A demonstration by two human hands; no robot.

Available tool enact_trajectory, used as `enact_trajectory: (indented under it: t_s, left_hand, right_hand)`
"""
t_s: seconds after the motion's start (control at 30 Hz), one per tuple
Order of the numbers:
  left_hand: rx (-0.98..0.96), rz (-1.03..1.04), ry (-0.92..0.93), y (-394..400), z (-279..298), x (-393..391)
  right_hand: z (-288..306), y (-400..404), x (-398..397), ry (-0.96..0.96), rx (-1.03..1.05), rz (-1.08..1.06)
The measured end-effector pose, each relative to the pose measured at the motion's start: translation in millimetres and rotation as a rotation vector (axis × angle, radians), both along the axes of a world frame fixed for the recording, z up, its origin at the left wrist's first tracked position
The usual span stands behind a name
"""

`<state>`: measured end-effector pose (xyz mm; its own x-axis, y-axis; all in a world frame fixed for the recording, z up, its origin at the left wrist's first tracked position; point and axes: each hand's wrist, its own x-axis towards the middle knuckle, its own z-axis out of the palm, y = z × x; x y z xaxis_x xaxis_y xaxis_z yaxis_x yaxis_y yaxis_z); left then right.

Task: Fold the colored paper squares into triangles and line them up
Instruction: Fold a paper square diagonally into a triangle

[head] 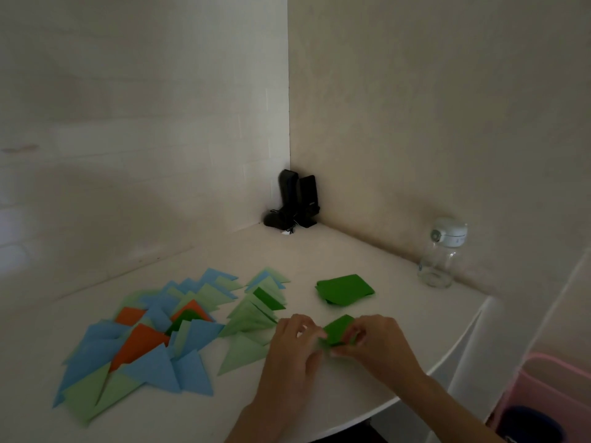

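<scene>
Now both hands pinch one green paper near the worktop's front edge: left hand on its left side, right hand on its right. Folded triangles spread leftward; a green stack lies behind.

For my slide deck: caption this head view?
Both hands fold a dark green paper square beside rows of folded triangles.
</scene>
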<state>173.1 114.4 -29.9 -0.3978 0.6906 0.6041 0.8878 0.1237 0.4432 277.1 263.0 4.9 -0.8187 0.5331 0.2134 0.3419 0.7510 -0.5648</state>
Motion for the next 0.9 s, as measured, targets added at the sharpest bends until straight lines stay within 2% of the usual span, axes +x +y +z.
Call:
enact_trajectory:
  t_s: [0.13, 0.27, 0.67, 0.83, 0.9]
  left_hand:
    - [-0.068, 0.014, 0.011, 3, -11, -7]
    - [-0.114, 0.035, -0.001, 4, -15, -10]
    - [-0.043, 0.179, -0.108, 15, -17, 0]
    - [-0.093, 0.230, -0.163, 18, -19, 1]
    - [-0.113, 0.230, -0.204, 18, -19, 0]
  right_hand:
    - [-10, -1, 1, -0.046, -0.078, 0.036]
    - [-11, 0, 5, -0.012, -0.124, 0.070]
    - [-36, 0, 1, 0.143, -0.020, 0.002]
    - [-46, -2, 1, 0.215, 0.027, 0.003]
    - [-47, 0, 0, 0.185, 0.007, -0.007]
